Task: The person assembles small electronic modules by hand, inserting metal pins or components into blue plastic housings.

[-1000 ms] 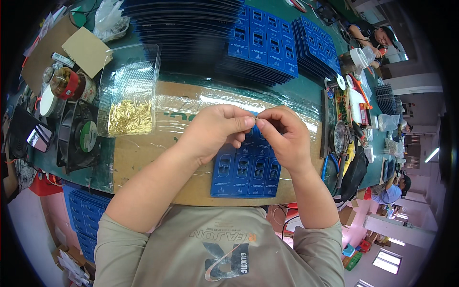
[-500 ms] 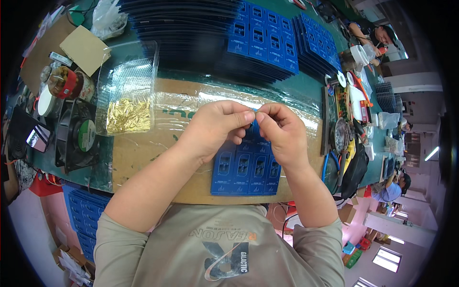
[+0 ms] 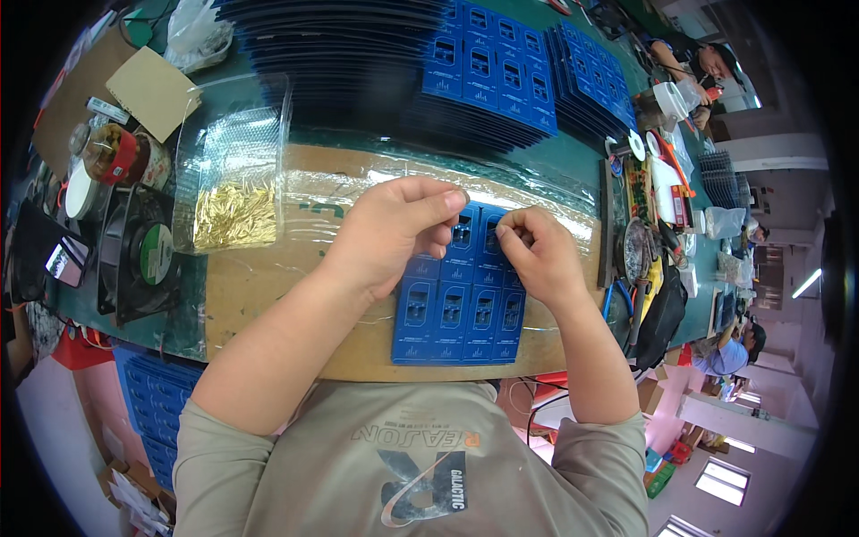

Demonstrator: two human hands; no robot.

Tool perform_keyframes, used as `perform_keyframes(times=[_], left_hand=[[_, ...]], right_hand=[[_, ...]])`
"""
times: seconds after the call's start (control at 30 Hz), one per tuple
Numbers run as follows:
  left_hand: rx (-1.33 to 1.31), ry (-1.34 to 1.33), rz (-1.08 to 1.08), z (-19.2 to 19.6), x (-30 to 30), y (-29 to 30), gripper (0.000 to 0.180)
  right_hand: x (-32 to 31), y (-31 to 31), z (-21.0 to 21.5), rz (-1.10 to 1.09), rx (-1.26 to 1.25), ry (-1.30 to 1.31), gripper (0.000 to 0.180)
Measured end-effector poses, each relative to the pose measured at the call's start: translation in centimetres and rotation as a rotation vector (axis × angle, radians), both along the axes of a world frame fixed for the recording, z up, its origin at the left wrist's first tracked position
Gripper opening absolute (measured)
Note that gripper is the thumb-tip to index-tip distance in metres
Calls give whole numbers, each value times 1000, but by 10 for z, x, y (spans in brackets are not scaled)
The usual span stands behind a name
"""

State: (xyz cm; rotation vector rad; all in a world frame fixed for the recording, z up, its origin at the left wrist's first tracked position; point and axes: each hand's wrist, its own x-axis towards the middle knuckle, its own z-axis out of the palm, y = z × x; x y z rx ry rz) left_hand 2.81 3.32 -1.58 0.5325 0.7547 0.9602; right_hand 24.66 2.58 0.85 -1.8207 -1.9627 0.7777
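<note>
A blue panel of circuit boards (image 3: pixel 447 329) with dark cut-out shapes lies on the brown board in front of me. My left hand (image 3: pixel 394 231) hovers over the panel's upper left part, thumb and forefinger pinched together; whatever they may hold is too small to make out. Over the panel's upper right part, my right hand (image 3: pixel 543 258) is closed with thumb against bent fingers, its tips close to a cut-out. Anything in that pinch is hidden. Left of the brown board stands a clear plastic tray (image 3: pixel 189 170) with a heap of small gold-coloured metal pieces (image 3: pixel 234 215) in it.
Tall stacks of blue panels (image 3: pixel 492 67) stand at the back. A black fan (image 3: pixel 134 255), jars and a phone (image 3: pixel 67 259) crowd the left side. Tools and a black pouch (image 3: pixel 660 315) line the right. Another person (image 3: pixel 684 63) sits at far right.
My hands were fingertip to fingertip above the panel; now they are apart. The right has moved right and down toward the panel, the left slightly left and up.
</note>
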Motion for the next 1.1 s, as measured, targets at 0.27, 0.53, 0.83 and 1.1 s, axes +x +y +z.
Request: perform_keyframes(times=[0.27,0.53,0.83,1.1], left_hand=[[-16,-2,-21,-2,0,0,18],[-4,24,-29,0,4,3,17],[1,23,28,-2,-3,-4,12],[21,77,52,-3,-3,-1,11]], right_hand=[[4,1,-3,17,5,-49,14],[13,1,-8,78,29,-142,19],[10,-10,-20,203,314,-117,16],[13,-11,-24,173,347,-64,14]])
